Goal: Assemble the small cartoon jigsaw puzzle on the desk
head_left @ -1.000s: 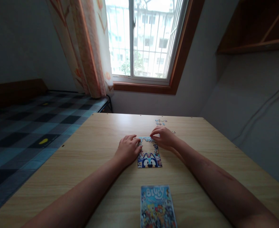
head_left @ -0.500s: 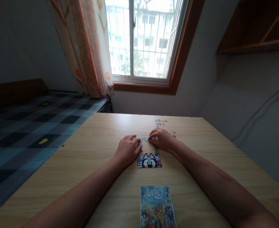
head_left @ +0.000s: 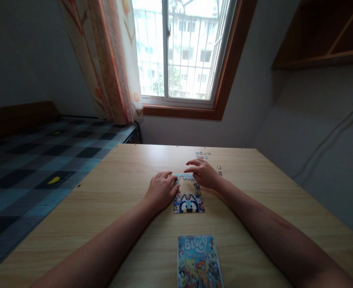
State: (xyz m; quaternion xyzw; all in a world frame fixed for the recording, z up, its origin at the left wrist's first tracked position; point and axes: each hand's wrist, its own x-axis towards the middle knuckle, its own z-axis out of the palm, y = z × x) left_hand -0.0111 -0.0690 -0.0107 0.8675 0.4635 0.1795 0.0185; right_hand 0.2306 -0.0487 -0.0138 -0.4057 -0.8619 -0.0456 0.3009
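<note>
A partly assembled jigsaw puzzle point(head_left: 189, 204) lies on the table, with a blue dog's face along its near edge and bare wood showing in its middle. My left hand point(head_left: 162, 187) rests flat at the puzzle's left edge, fingers spread and touching it. Above the puzzle's upper right corner hovers my right hand point(head_left: 204, 173), its fingers apart and nothing seen between them. Several loose puzzle pieces point(head_left: 205, 153) lie beyond the right hand, and a few more pieces point(head_left: 219, 168) sit to its right.
A box with "Bluey" on its cover point(head_left: 198, 262) lies nearest me on the wooden table point(head_left: 110, 208). To the left is a bed with a checked cover point(head_left: 59, 156). A window point(head_left: 188, 52) and a curtain point(head_left: 113, 60) are behind the table.
My right hand has lifted off the puzzle's top edge, and its pinched fingers have opened. A puzzle piece now fills part of the upper gap. My left hand stays in place.
</note>
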